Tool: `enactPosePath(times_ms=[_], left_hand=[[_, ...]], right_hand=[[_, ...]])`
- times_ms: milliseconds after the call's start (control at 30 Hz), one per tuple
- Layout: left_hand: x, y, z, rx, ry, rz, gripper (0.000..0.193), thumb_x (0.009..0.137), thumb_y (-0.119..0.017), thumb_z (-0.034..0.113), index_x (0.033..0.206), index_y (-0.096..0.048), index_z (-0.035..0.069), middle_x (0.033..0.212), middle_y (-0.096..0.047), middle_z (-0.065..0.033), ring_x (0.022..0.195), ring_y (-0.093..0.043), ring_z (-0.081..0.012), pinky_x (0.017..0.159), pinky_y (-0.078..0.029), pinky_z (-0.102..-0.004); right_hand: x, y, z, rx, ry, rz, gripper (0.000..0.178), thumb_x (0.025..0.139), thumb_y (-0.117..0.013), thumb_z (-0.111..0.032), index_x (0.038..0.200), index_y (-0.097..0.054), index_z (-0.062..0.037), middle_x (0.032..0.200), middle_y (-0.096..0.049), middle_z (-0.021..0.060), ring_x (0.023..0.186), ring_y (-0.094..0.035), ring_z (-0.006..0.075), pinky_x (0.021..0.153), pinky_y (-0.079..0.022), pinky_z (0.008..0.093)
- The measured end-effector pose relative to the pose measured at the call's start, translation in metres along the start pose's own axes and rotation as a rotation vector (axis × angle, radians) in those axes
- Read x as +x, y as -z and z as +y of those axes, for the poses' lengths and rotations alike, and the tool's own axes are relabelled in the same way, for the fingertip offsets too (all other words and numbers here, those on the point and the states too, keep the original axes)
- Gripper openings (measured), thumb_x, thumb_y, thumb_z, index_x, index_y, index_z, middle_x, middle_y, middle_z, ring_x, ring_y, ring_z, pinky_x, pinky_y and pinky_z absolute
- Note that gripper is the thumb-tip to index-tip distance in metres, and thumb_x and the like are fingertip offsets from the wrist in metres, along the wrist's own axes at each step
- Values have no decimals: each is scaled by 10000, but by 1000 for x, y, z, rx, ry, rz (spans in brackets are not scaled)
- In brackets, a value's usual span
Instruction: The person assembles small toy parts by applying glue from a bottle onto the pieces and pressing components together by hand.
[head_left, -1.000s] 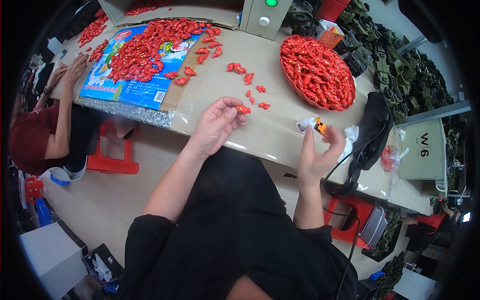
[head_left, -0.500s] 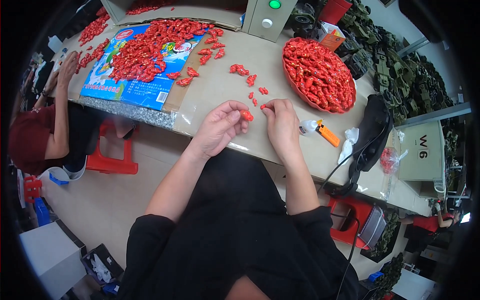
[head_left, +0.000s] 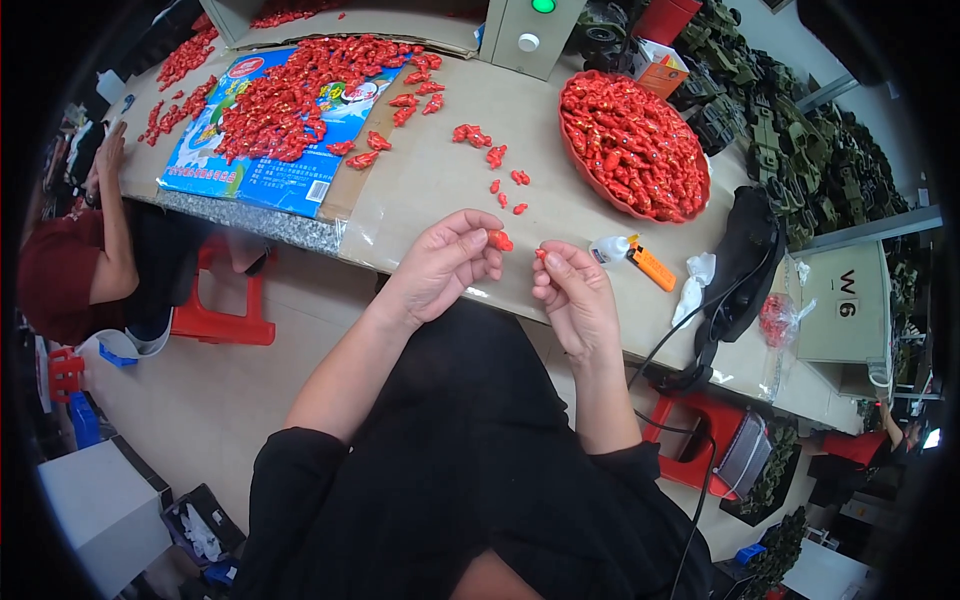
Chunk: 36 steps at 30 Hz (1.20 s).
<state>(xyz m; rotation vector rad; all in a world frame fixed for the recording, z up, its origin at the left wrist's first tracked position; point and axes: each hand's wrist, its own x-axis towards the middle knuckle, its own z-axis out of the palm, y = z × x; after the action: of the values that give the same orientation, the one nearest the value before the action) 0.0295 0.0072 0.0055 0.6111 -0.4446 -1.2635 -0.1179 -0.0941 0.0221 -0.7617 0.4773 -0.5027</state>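
Pinched between thumb and fingers of my left hand (head_left: 447, 262) is a small red figurine piece (head_left: 500, 240). My right hand (head_left: 578, 295) grips a tiny red part (head_left: 541, 254) at its fingertips, a short gap from that piece. Both hands hover over the table's front edge. Beyond them lie several loose red pieces (head_left: 497, 157), some small and some larger. Just right of my right hand are a small white glue-like bottle (head_left: 609, 249) and an orange box cutter (head_left: 652, 268).
A red basin (head_left: 640, 150) heaped with red pieces stands at the back right. Flattened blue cardboard (head_left: 210, 180) bears another pile on the left. A black bag (head_left: 738, 265) and crumpled tissue (head_left: 694, 285) lie right. A co-worker's arm (head_left: 113, 215) is at far left.
My right hand has lifted a tiny red part off the table and brought it nearer, turning palm inward. My left hand still holds its piece. The co-worker's hand at far left has drawn back.
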Motion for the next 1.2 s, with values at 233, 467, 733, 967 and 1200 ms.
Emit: enactPosePath(times_ms=[233,467,733,967,1200], left_hand=[[-3,-8,-6,40,68,-9,168,870,-464,119,1004,-479,20,852,-565,-67,720,-545,-128,676,-461,-262],[-5,-11,-13,163,66,-23,154,878,-451,109,990,-480,8,833,-544,-56,736,-542,-120,698,-465,-267],[-7,-11,-15,217,35,4,147,880,-445,111,977,-472,4,841,-550,-76,714,-548,-136,667,-473,-280],[-8,-12,-16,199,16,3,144,880,-441,104,976,-470,1,829,-553,-78,704,-554,-134,664,-480,-278],[-8,-11,-17,221,7,2,133,884,-426,92,969,-469,-2,820,-555,-81,702,-557,-133,661,-484,-277]], right_hand=[[-2,10,2,-35,93,0,146,811,-554,-51,940,-544,16,790,-592,84,614,-585,114,584,-518,228],[-6,5,3,-319,256,47,126,797,-567,-31,907,-560,31,776,-603,92,623,-587,117,557,-515,223],[-7,7,6,-244,166,-7,65,789,-578,-29,827,-561,21,716,-575,57,560,-529,78,488,-459,188],[-10,1,12,-269,272,11,40,777,-594,-21,802,-572,1,745,-547,27,538,-455,38,472,-373,152],[-11,2,17,-313,304,33,28,778,-597,-20,783,-578,0,769,-533,30,556,-439,33,477,-333,152]])
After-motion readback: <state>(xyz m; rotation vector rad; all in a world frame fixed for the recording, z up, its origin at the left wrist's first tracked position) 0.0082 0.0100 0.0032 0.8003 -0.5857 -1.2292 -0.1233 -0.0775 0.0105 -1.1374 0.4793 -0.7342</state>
